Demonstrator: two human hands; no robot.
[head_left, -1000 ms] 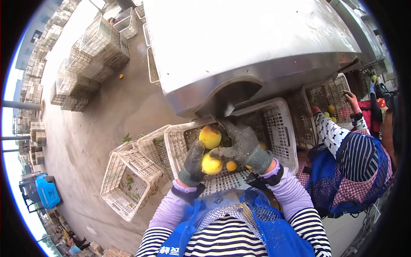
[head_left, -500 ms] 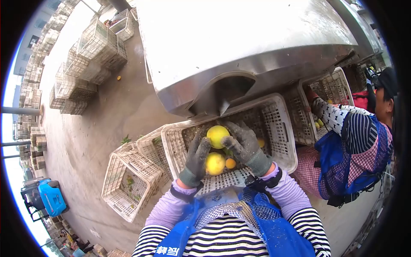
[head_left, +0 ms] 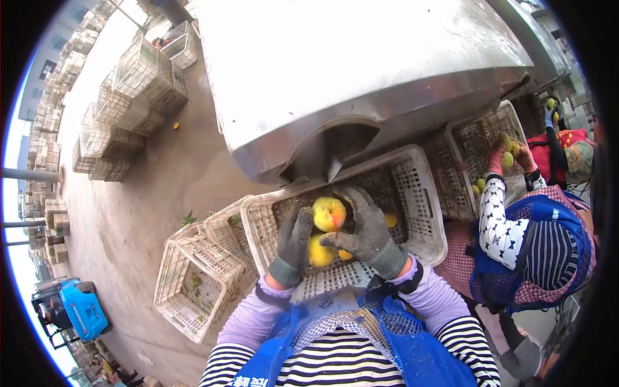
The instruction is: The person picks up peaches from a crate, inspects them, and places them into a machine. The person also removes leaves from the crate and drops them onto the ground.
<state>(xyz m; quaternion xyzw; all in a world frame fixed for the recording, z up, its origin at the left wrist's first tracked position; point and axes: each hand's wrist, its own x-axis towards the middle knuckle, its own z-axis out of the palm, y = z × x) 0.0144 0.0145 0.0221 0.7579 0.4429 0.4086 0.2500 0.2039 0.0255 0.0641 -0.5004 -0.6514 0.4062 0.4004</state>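
Observation:
A large yellow citrus fruit (head_left: pixel 329 214) with a reddish, blemished patch is cupped between my two gloved hands above a white plastic crate. My left hand (head_left: pixel 293 244) presses its fingers along the fruit's left side. My right hand (head_left: pixel 365 227) curls around it from the right, thumb pointing inward below it. Just under it lies another yellow fruit (head_left: pixel 321 251), partly covered by my right thumb. A small orange fruit (head_left: pixel 345 254) shows beside that one, and a further orange one (head_left: pixel 390 220) sits right of my right hand. The crate (head_left: pixel 422 193) surrounds them.
A metal machine with a chute opening (head_left: pixel 335 148) overhangs the crate's far side. Tilted crates (head_left: pixel 193 277) with leaves stand left. On the right a co-worker (head_left: pixel 541 251) handles fruit over another crate (head_left: pixel 487 142). Crate stacks (head_left: pixel 138 84) and a blue forklift (head_left: pixel 84 309) are farther left.
The upper fruit has turned, so a reddish patch now faces me. My right thumb has moved down over the lower fruit. The co-worker has leaned and now lifts fruit.

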